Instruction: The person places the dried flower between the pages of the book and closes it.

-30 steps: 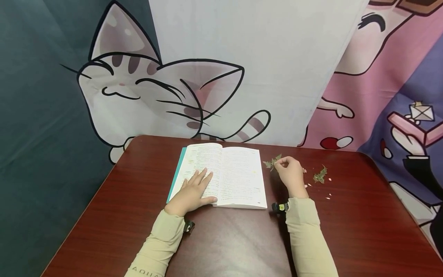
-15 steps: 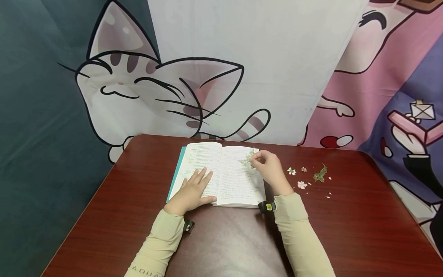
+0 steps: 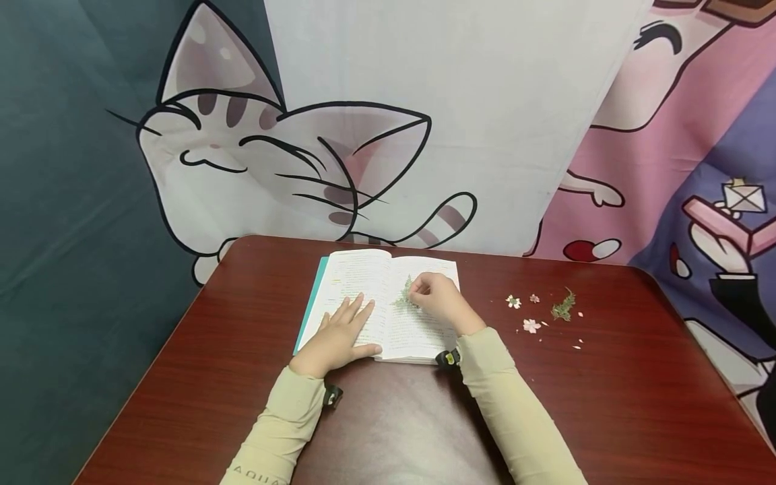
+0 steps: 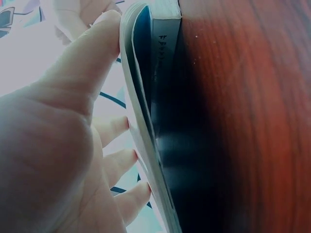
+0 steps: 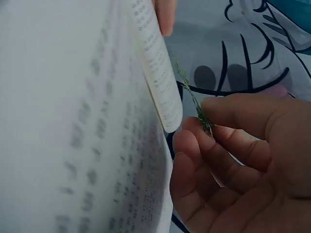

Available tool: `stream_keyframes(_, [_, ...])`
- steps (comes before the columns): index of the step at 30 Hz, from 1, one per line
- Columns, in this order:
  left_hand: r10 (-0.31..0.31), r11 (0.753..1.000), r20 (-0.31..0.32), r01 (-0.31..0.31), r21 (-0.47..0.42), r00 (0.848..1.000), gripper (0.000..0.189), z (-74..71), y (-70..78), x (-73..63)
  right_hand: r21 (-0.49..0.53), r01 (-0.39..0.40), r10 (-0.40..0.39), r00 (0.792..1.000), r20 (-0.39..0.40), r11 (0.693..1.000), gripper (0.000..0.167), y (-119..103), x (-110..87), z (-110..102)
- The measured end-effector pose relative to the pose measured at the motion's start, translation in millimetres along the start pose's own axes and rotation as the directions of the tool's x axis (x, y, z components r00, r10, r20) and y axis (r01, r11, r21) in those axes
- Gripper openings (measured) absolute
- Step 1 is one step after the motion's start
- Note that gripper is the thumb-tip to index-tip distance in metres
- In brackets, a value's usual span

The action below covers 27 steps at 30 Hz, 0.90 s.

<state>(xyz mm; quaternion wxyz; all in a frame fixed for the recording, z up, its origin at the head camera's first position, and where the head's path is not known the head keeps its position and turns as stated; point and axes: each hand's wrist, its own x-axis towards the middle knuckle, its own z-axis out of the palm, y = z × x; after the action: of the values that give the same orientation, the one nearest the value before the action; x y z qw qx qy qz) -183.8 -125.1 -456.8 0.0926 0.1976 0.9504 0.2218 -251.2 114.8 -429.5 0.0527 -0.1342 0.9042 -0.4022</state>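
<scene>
An open book [image 3: 364,269] with a teal cover edge lies on the table. My left hand [image 3: 336,337] rests flat on its left page, fingers spread and thumb near the lower edge by the fold. In the left wrist view the thumb and fingertips of that left hand [image 4: 63,111] press on the page side of the book [image 4: 141,73]. Over the right page, my right hand [image 3: 441,300] pinches a green leaf sprig [image 3: 404,294]. The right wrist view shows the sprig [image 5: 194,99] between thumb and fingers, close above the page, with the other fingers curled.
Right of the book on the brown table [image 3: 618,397] lie a white flower [image 3: 512,302], a small pink flower [image 3: 534,298], a pale pink flower [image 3: 531,326] and a second green sprig [image 3: 564,306]. Loose petals are scattered near them. A cartoon-printed cloth [image 3: 497,101] hangs behind the table.
My right hand has carried the leaf sprig leftward from the table beside the book to above the right page, uncovering flowers on the table. The left hand has stayed on the left page.
</scene>
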Motion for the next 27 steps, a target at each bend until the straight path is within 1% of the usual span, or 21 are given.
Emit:
stream_keyframes(3, [0.001,1.000,0.001,-0.001,-0.004,1.000,0.086,0.8,0.0,-0.1,-0.043,0.013,-0.012,0.999,0.033,0.999,0.008,0,2.0,4])
stream_keyframes(7, [-0.002,1.000,0.002,0.002,-0.008,1.000,0.086,1.0,0.1,-0.1,-0.075,0.009,-0.004,0.998,0.061,0.997,0.011,1,4.5,9])
stream_keyframes(12, [-0.011,1.000,0.007,0.011,0.000,1.000,0.087,0.3,-0.3,0.3,-0.106,0.016,-0.010,0.998,0.057,0.994,0.012,4,7.8,15])
stream_keyframes(15, [-0.018,1.000,0.012,0.018,0.005,1.000,0.087,-0.1,-0.2,0.6,-0.109,0.015,-0.009,0.998,0.057,0.994,0.012,4,8.8,17])
stream_keyframes(21, [-0.023,1.000,0.017,0.023,0.006,1.000,0.087,-0.3,-0.7,0.6,-0.054,-0.035,0.038,0.997,0.060,0.998,0.005,3,6.2,16])
stream_keyframes(24, [-0.023,1.000,0.014,0.023,0.010,1.000,0.087,-0.1,-0.9,0.6,-0.040,-0.048,0.050,0.997,0.052,0.998,0.011,2,2.2,13])
stream_keyframes(27, [-0.021,1.000,0.014,0.021,0.011,1.000,0.087,-0.4,-0.1,0.6,-0.049,-0.031,0.033,0.999,0.037,0.998,0.018,1,-3.2,8])
